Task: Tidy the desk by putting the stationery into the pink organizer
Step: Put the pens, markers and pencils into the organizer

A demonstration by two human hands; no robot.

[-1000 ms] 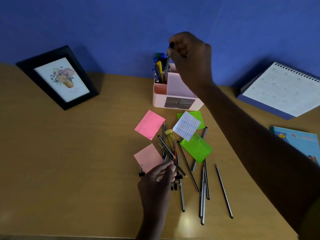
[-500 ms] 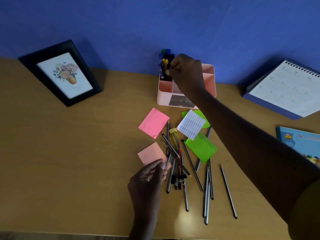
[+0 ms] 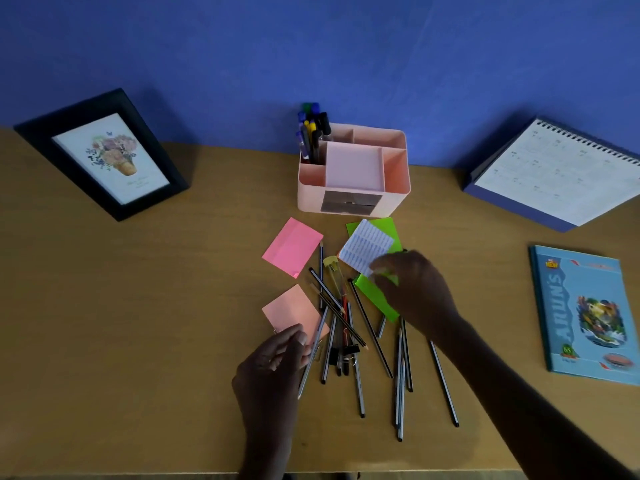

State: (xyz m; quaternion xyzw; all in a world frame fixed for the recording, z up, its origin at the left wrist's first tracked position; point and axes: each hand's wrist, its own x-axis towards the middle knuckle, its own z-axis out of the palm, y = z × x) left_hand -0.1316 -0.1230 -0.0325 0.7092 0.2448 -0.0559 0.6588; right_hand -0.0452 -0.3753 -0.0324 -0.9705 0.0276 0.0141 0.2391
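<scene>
Pink organizer (image 3: 308,188) at the back middle of the desk (image 3: 138,306), close against the blue wall (image 3: 346,46), with a dim grey panel on its front too dark to read. Capped pens (image 3: 311,133) upright in its back-left compartment, overlapping too much to count. A flat pale surface in the wide middle compartment, floor or paper impossible to tell. In front of it, loose on the desk: a pink note (image 3: 292,247), a peach note (image 3: 294,311), 2 green notes (image 3: 388,226), a white lined pad (image 3: 365,249) lying across the upper green one, and a crossed heap of pencils (image 3: 367,327) fanning toward the near edge. Among the heap, black binder clips (image 3: 341,358), half buried, and a clear tube with a yellow cap (image 3: 330,263), otherwise hard to make out. Left hand (image 3: 273,362) low at centre, covering the near corner of the peach note, fingers curled, thumb and fingertips pinching a grey pencil (image 3: 304,375) that slants past the knuckles; forearm cut off by the bottom edge. Right hand (image 3: 412,289) smeared by motion, palm down over the lower green note, fingertips at the near corner of the white lined pad; cannot tell whether gripping anything or merely above it. Right arm running off the lower right corner. Well to the left, a black picture frame (image 3: 100,154) with a flower print. To the right, a desk calendar (image 3: 554,171) and a blue book (image 3: 585,313), both clipped by the frame edge.
</scene>
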